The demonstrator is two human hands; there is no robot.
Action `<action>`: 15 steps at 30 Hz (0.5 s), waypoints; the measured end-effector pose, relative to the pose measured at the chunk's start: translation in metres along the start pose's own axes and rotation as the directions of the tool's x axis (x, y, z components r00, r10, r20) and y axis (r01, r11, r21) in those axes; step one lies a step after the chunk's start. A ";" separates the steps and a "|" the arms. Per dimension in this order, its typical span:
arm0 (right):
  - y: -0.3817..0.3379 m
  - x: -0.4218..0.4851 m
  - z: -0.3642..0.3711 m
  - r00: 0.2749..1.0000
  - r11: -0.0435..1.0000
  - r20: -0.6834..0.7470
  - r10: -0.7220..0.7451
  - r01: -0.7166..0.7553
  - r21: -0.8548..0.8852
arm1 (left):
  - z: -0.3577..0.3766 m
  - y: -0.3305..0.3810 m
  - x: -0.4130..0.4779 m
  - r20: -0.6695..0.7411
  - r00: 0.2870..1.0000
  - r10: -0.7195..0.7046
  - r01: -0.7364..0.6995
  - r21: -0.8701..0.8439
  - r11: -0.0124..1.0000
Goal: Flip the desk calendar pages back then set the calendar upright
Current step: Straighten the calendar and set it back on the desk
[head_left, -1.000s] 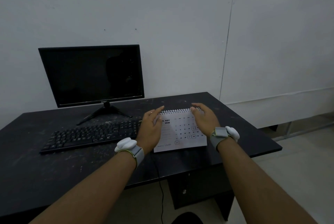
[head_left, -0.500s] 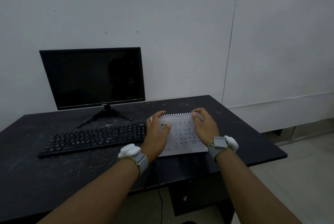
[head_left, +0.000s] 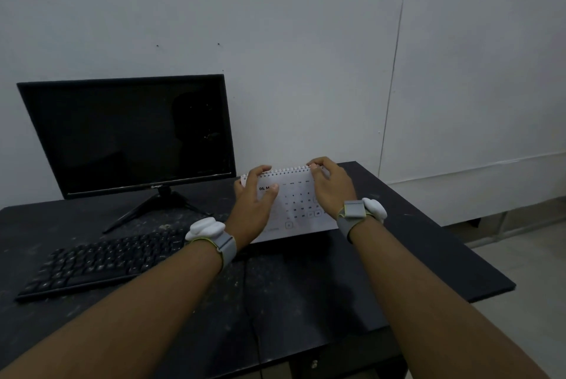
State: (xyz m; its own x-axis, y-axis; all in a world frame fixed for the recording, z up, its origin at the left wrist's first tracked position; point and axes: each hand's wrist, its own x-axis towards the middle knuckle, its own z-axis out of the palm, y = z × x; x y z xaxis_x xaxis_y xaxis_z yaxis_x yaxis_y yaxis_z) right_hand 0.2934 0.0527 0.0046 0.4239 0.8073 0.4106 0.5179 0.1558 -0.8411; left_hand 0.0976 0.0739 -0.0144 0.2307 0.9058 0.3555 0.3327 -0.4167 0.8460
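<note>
I see the black desk [head_left: 398, 256] carrying a dark monitor [head_left: 128, 133] at its back-left and a keyboard [head_left: 101, 262] before it. The spiral desk calendar [head_left: 298, 204] stands tilted near the back edge — my left hand [head_left: 254, 207] and right hand [head_left: 329, 188] both pinch its top corners, fingers curled over the binding.

Plain office, black desk [head_left: 428, 256], monitor [head_left: 128, 133] (dark), keyboard [head_left: 101, 262], bare white wall [head_left: 275, 26]

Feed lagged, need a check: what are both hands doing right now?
Left hand: closed on the desk calendar, gripping its top left corner.
Right hand: closed on the calendar's top right corner at the spiral binding.
</note>
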 end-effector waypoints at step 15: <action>0.036 0.092 0.049 0.999 1.000 0.047 0.001 -0.001 -0.007 | 0.014 -0.051 0.099 0.048 0.998 -0.035 0.037 -0.027 0.999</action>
State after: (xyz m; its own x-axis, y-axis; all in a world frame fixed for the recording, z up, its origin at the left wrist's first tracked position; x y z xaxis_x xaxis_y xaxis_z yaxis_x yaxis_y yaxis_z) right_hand 0.3147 0.1606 -0.0056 0.3891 0.8333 0.3928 0.5227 0.1514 -0.8390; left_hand 0.1168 0.1834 -0.0278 0.2619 0.9153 0.3060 0.3163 -0.3810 0.8688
